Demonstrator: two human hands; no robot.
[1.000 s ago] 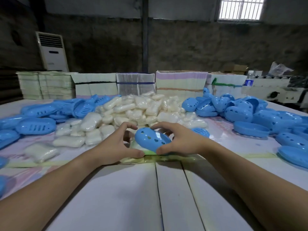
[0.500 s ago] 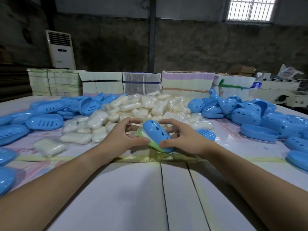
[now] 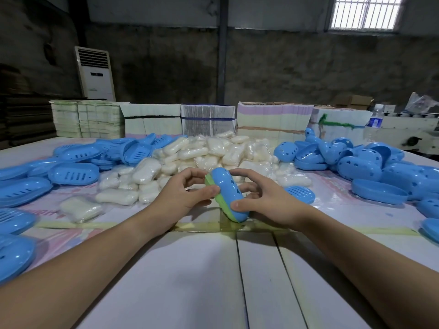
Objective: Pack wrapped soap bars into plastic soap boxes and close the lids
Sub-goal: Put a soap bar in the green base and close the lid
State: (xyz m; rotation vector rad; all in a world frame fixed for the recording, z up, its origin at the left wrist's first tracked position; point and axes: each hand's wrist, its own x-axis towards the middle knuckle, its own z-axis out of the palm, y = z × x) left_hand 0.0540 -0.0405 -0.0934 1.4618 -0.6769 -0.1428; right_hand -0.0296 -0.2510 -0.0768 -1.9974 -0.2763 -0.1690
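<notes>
A pale bench (image 3: 213, 281) of boards with dark seams between them fills the near view, with a strip of yellowish tape (image 3: 356, 230) running across it. The room behind is dim, with rough dark walls. At the far left stands a white air-conditioner unit (image 3: 95, 73); along the far edge of the bench sit stacks of flat printed cartons (image 3: 209, 119), and a barred window (image 3: 364, 11) glows at the upper right.

On the left of the bench lie blue slotted box trays (image 3: 73, 173), some overlapping. In the middle is a heap of wrapped soap bars (image 3: 213, 150) (white, in clear film), a few scattered toward the near left. On the right lie blue lids (image 3: 361, 167) with small cut-outs.

The left hand (image 3: 180, 195) grips the soap box (image 3: 229, 194) with thumb and fingers on its left side. The box is held just above the bench, near the tape, turned up on edge: blue lid facing right and toward the viewer, green base on the left, the two halves together. Its long axis runs from far-left to near-right, the near end lower. The right hand (image 3: 268, 200) holds the box's right side, thumb pressed on the lid near the lower end, fingers curled behind.
</notes>
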